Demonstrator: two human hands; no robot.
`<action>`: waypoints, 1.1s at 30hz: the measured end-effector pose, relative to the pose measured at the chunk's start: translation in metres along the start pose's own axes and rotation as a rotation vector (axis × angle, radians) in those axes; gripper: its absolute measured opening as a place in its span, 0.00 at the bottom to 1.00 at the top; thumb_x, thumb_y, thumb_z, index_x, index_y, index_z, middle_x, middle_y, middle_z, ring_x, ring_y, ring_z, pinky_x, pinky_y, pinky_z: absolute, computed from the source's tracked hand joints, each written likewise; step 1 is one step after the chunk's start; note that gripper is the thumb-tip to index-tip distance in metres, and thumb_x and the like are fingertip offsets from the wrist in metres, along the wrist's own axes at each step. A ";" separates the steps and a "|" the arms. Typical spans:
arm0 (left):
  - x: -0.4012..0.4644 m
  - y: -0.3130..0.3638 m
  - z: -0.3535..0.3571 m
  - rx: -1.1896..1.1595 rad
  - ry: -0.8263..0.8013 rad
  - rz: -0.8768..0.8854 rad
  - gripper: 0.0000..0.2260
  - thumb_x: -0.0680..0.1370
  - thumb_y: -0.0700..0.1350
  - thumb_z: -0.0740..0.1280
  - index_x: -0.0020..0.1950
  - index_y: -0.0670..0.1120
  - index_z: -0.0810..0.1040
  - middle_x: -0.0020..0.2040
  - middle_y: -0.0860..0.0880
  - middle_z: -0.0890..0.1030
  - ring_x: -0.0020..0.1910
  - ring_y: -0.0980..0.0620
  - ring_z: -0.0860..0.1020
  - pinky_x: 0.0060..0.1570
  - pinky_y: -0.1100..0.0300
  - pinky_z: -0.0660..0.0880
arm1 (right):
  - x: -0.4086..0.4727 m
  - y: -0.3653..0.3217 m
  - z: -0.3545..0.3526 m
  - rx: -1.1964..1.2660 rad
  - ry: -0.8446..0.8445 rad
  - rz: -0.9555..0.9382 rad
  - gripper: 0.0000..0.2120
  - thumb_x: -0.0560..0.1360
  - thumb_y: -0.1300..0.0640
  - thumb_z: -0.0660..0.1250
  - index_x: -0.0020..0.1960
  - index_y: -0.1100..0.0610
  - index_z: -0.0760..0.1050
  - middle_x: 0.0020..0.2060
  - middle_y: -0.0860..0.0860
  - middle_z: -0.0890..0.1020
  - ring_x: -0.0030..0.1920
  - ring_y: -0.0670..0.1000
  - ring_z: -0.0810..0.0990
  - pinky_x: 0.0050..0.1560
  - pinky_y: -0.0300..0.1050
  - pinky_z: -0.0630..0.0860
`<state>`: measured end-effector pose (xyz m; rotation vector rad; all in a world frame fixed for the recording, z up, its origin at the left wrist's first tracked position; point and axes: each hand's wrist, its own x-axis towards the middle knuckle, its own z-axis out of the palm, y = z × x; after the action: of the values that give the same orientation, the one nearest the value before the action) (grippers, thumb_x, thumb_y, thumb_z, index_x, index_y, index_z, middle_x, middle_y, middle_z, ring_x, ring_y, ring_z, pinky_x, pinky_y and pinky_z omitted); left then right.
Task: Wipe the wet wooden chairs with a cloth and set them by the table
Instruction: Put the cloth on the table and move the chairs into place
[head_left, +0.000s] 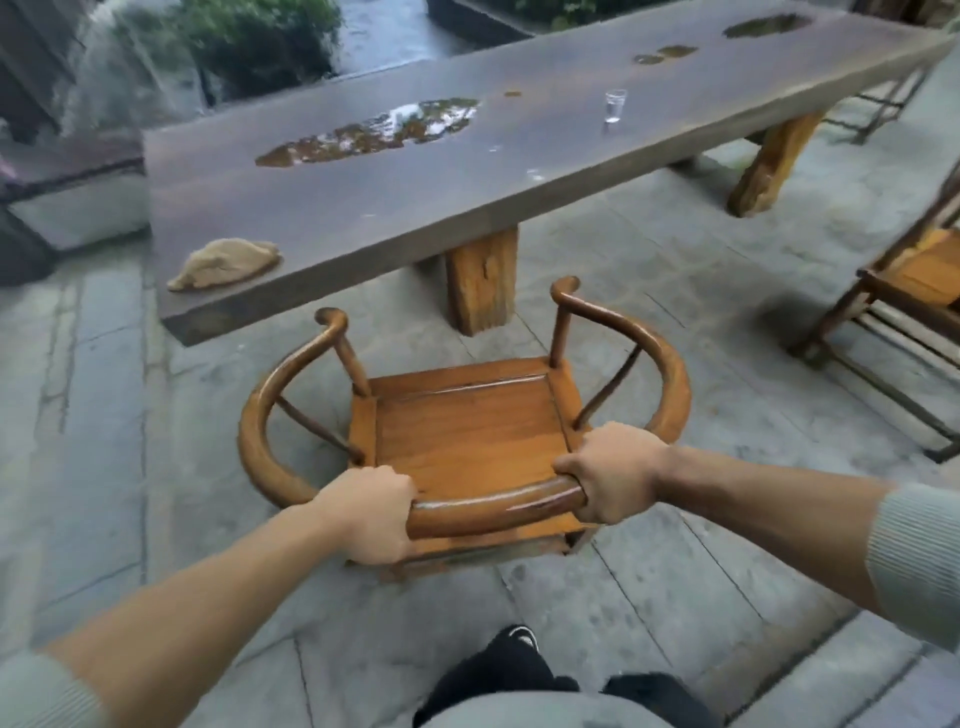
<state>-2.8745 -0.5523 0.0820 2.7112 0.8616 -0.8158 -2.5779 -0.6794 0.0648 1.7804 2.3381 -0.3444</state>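
— Where do we have our arms?
— Both stretched forward, sleeves pushed up the forearms. Our left hand (370, 514) sits at seven o'clock, fingers curled shut in a fist grip.
— And the other?
— Our right hand (608, 475) at four o'clock, clenched likewise, knuckles up.

A round-backed orange-brown wooden chair (467, 436) is gripped on its curved top rail by the left hand (371, 514) and the right hand (608, 478). At 12 o'clock, a long grey slab table (415, 197) with puddles is seen. A crumpled tan cloth (226, 262) is laid at 10 o'clock, a small clear glass (615, 106) at 1 o'clock.
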 end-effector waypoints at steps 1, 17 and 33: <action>0.002 0.004 -0.004 0.003 0.020 -0.005 0.10 0.64 0.57 0.63 0.35 0.52 0.72 0.35 0.53 0.75 0.32 0.53 0.74 0.32 0.57 0.74 | -0.002 0.007 -0.003 0.006 -0.006 0.000 0.13 0.62 0.41 0.59 0.39 0.50 0.69 0.27 0.46 0.73 0.30 0.54 0.72 0.31 0.41 0.66; 0.089 0.128 -0.050 -0.077 0.158 -0.232 0.10 0.66 0.57 0.63 0.41 0.53 0.71 0.36 0.51 0.76 0.33 0.47 0.73 0.35 0.55 0.71 | 0.006 0.204 -0.008 -0.146 -0.006 -0.292 0.15 0.69 0.35 0.59 0.44 0.46 0.66 0.32 0.47 0.77 0.34 0.55 0.78 0.34 0.43 0.70; 0.174 0.145 -0.089 -0.115 0.264 -0.185 0.09 0.67 0.54 0.62 0.40 0.52 0.63 0.30 0.54 0.62 0.27 0.50 0.64 0.34 0.55 0.67 | 0.053 0.317 -0.029 -0.129 0.106 -0.386 0.21 0.69 0.33 0.56 0.44 0.49 0.75 0.33 0.46 0.81 0.32 0.52 0.81 0.33 0.41 0.74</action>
<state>-2.6319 -0.5582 0.0610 2.7039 1.1895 -0.4258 -2.2859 -0.5416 0.0544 1.3156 2.7075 -0.1480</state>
